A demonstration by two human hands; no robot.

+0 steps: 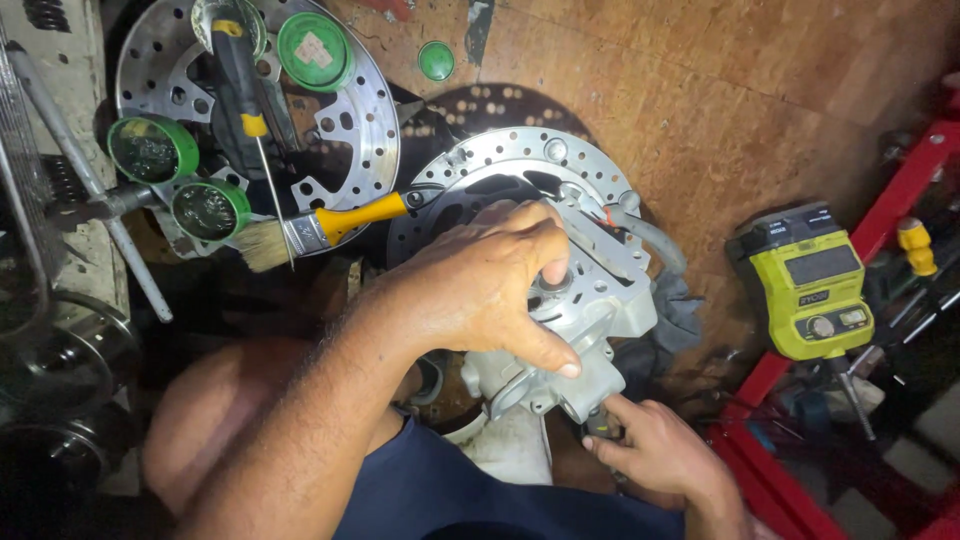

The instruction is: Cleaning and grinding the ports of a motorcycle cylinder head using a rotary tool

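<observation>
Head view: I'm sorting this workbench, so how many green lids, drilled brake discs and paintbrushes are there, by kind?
Green lids: 4
Drilled brake discs: 3, one of them dark and partly hidden
Paintbrushes: 1
Total: 8

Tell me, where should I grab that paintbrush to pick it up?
Probably by the yellow handle of the paintbrush, coming from above. The handle is the long, narrow part and lies nearly flat across the drilled brake discs, bare on top. The bristles at the left end are soft, and its right tip sits close to the left hand.
</observation>
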